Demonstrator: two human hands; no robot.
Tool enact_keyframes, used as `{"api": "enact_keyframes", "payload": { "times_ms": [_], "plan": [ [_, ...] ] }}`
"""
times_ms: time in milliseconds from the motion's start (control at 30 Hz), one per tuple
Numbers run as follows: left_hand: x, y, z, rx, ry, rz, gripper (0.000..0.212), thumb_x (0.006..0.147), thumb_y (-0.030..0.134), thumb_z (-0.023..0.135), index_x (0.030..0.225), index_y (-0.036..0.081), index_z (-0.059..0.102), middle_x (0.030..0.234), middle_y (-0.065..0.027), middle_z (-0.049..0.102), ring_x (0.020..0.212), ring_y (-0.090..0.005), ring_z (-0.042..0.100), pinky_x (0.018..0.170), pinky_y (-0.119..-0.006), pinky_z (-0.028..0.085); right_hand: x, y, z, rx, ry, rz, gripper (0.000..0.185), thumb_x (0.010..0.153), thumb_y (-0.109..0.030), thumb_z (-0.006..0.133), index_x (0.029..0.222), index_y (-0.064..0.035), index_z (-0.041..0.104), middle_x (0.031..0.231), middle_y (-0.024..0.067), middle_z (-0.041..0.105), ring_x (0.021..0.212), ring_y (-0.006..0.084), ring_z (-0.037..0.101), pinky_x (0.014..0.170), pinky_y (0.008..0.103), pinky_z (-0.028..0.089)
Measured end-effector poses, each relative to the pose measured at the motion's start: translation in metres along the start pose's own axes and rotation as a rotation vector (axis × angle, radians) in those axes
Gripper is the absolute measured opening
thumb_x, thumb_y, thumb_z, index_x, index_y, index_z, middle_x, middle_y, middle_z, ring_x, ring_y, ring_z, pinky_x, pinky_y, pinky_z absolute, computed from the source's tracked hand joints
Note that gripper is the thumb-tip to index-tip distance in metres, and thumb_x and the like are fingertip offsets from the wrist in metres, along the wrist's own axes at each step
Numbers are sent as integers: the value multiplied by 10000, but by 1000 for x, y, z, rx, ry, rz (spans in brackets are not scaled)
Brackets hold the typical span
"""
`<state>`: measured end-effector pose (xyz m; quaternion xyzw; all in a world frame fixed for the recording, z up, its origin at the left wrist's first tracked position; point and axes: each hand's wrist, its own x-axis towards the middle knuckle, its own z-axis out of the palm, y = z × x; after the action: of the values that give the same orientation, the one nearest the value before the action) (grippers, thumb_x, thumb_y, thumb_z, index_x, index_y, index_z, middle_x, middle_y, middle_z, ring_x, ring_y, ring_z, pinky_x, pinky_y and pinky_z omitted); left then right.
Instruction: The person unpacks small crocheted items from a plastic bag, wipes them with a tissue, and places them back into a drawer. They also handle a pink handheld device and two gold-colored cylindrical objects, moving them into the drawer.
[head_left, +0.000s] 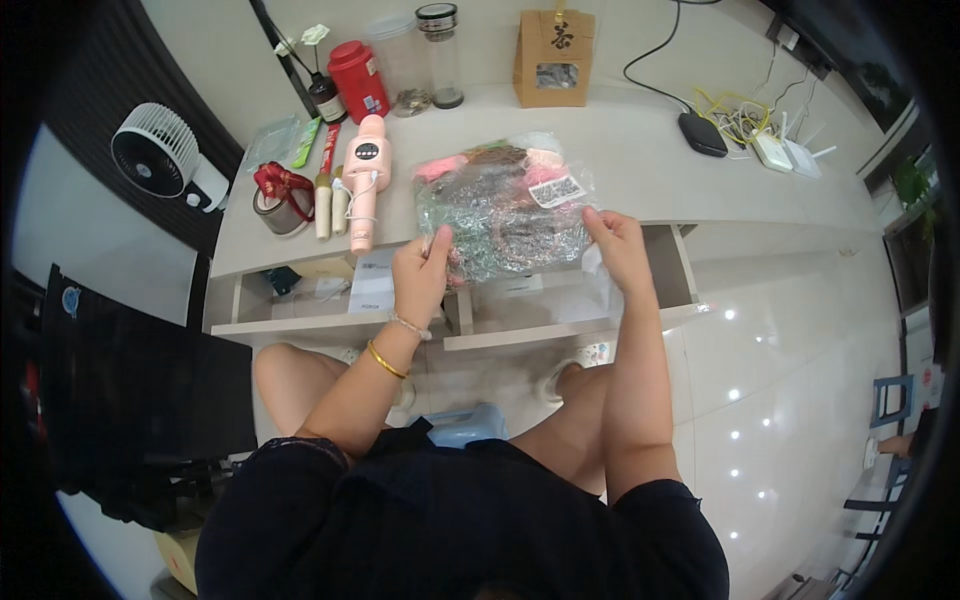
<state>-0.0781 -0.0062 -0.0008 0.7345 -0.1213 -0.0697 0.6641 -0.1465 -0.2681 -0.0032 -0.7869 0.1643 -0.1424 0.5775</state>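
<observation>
A clear plastic bag (502, 217) spans the space between my two hands, partly over the cabinet top and partly over the pulled-out drawers. Pink, green and brown soft material shows through it, and a white label (556, 192) with print is stuck on its upper right. My left hand (421, 274) pinches the bag's lower left edge, thumb on top. At the right edge, my right hand (619, 247) grips it between thumb and fingers. A crumpled white piece (600, 277) hangs just below that hand; I cannot tell what it is.
Two drawers stand pulled out: the left drawer (319, 327) with papers and a cable, the right drawer (551, 330) beneath the bag. Left on the top are a pink microphone (366, 187), a ribboned cup (281, 206) and a white fan (161, 154). Routers (791, 156) sit at right.
</observation>
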Motion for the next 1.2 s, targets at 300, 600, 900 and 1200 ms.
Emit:
{"api": "enact_keyframes", "payload": {
  "times_ms": [300, 600, 900, 1200],
  "plan": [
    [40, -72, -11, 310, 265, 206, 533, 696, 160, 666, 1093, -77, 401, 986, -185, 494, 837, -232, 506, 692, -332, 444, 15, -3, 31, -162, 345, -119, 660, 673, -502, 698, 1059, 16, 562, 790, 108, 610, 722, 184, 585, 629, 301, 452],
    [23, 14, 7, -940, -256, -633, 360, 677, 52, 469, 1017, -65, 478, 894, -156, 571, 774, -254, 598, 740, -423, 522, -3, -34, 6, 287, -107, 237, 360, 737, -239, 678, 969, 25, 597, 816, 64, 612, 718, 117, 562, 618, 267, 442],
    [1, -76, 85, -1047, -875, -1261, 95, 785, 43, 451, 854, -3, 497, 739, -91, 565, 599, -206, 571, 559, -344, 512, -40, 37, -96, -216, -150, 431, 218, 689, -161, 654, 623, 42, 606, 601, 39, 575, 582, 121, 506, 558, 302, 411],
    [67, -102, 172, -522, -358, -1324, 145, 811, 2, 470, 675, 46, 439, 600, -32, 432, 441, -160, 423, 401, -280, 388, 26, 111, -103, -657, 247, 325, 404, 734, -355, 671, 853, 30, 638, 814, 201, 645, 794, 342, 618, 688, 392, 480]
  ]
}}
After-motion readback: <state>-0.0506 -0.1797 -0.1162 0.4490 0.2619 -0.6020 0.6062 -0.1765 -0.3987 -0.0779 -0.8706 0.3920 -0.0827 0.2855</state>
